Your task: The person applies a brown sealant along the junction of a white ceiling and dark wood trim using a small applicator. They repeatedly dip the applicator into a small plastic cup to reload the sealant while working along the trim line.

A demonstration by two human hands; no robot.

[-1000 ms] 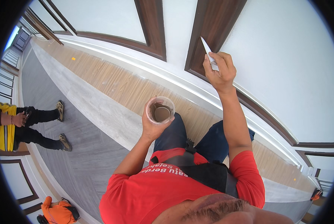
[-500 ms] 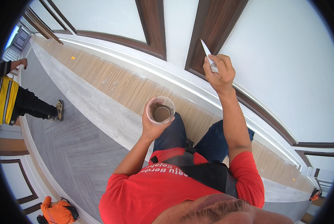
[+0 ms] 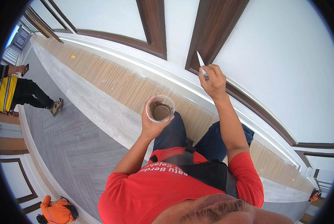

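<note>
While left hand (image 3: 152,125) cups plastic cup (image 3: 160,108) | right grip (image 3: 211,76) pinches blade (image 3: 200,59)

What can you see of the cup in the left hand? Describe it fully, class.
The cup is small, round and made of clear plastic, with a thin pale rim. It is open, with no lid, and holds a brown, paste-like filling at its bottom. It stands roughly upright, held from below and the side by the left hand, whose fingers wrap its wall. It hangs in the air in front of the person's knees, above the wood-look floor strip. Nothing else touches it; the tool in the right hand is well apart.
</note>
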